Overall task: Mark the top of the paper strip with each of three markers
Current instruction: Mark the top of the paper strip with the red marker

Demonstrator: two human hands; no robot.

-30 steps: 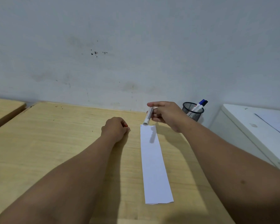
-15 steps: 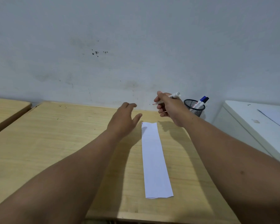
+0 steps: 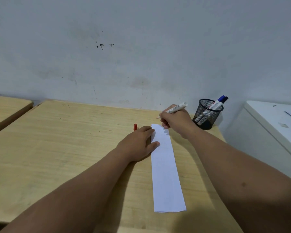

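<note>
Head view: paper strip [image 3: 165, 167] lies lengthwise on the wooden table [image 3: 74, 148], its top end toward the wall. Left hand [image 3: 139, 143] is flat, fingers spread, w/ thumb and a fingertip resting on the strip's left edge near the top, pinning it. Right hand [image 3: 173, 121] pinches an uncapped marker [image 3: 172, 109] in a writing grip; the red tip sits just beyond the top left corner, above the table, not touching paper. A small dark tick shows at that corner (too tiny to say what colour). Red cap [image 3: 135, 127] stands on the table just left of the left hand. Two more markers [image 3: 216, 105], blue and dark caps, sit in the mesh cup [image 3: 206, 115] right of the strip.

Step in hand, prob.: marking w/ the red one. Next move needs the tip lowered a short way back onto the top edge, light pressure, left hand kept pressing so the paper doesn't slide. Then recap, swap for another from the cup.
</note>
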